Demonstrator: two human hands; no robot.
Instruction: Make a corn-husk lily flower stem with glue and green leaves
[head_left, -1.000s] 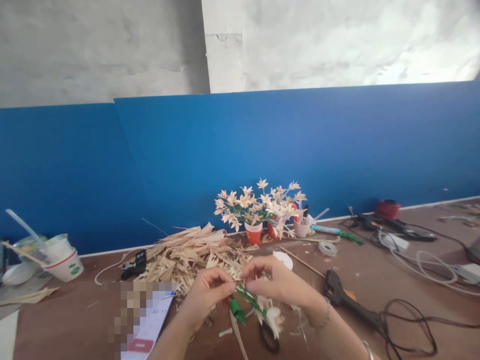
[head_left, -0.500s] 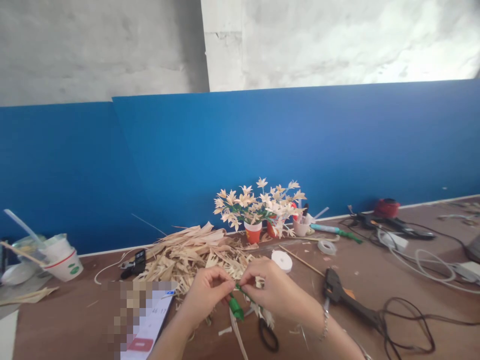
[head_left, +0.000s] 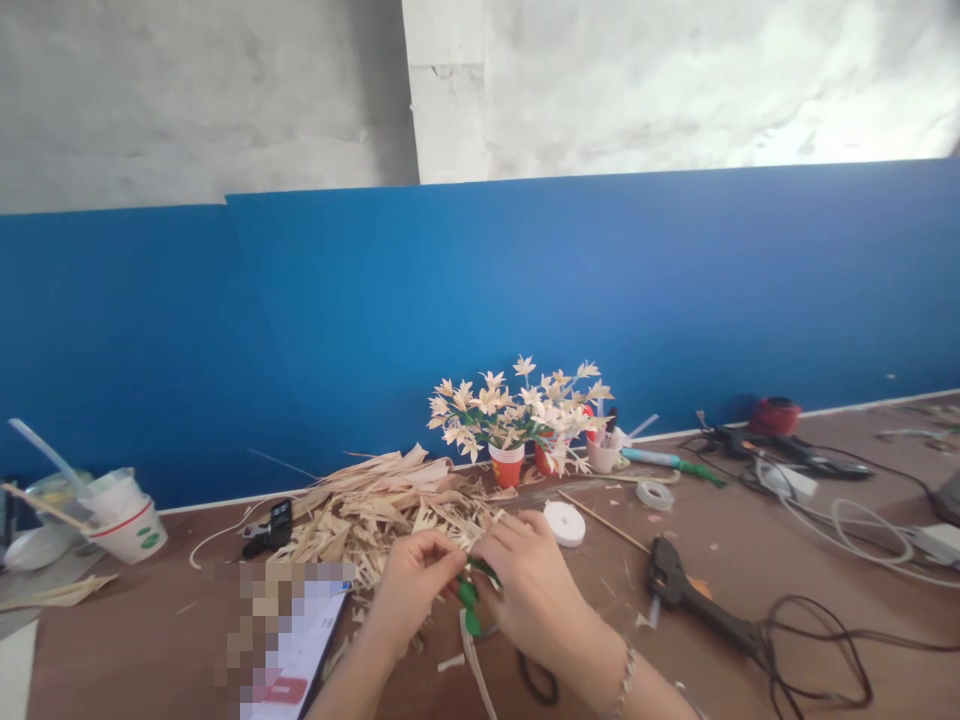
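Near the front middle of the table, my left hand [head_left: 420, 583] pinches a green strip [head_left: 469, 606] between thumb and fingers. Close against it on the right, my right hand [head_left: 525, 570] has its fingers curled round the upper part of the same green piece. The strip's lower end hangs below the fingertips. A pale strip [head_left: 474, 665] lies beneath the hands. Behind them spreads a pile of dry beige husks [head_left: 397, 500]. Black scissor handles [head_left: 537, 680] are partly hidden under my right hand.
Pale flowers [head_left: 517, 400] stand in a red cup [head_left: 506, 466] at the back. A white roll [head_left: 564, 524] and a black glue gun [head_left: 697, 600] with its cable lie right. A phone [head_left: 307, 650] and a white cup [head_left: 131, 530] are left. A blue partition [head_left: 375, 320] rises behind.
My right hand has turned over and moved slightly, its fingers now folded over the green piece. The green strip's hanging end has shifted and twisted. My left hand has barely moved.
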